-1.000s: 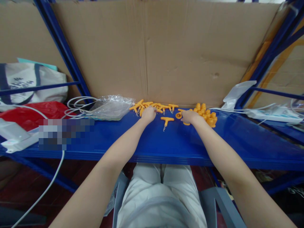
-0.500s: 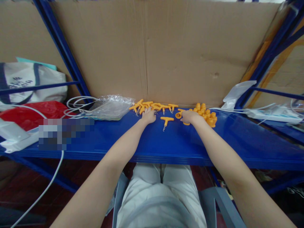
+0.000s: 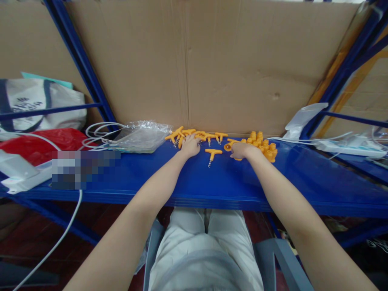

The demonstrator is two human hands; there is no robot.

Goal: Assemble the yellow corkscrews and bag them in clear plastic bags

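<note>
Both forearms stretched forward over lap, onto blue shelf (image 3: 303,182). Left hand (image 3: 190,146) palm down, fingertips on corkscrew pile (image 3: 184,134) at far edge; grip cannot be told. Right hand (image 3: 243,150) knuckles up, fingers curled round orange piece (image 3: 228,146), just beside orange caps (image 3: 266,150). Lone corkscrew (image 3: 213,153) between hands. Far left, tote bag (image 3: 36,103): dark print, unreadable.

Orange T-handled corkscrews (image 3: 207,136) lie jumbled in a row, orange caps (image 3: 265,148) clustered just right
</note>
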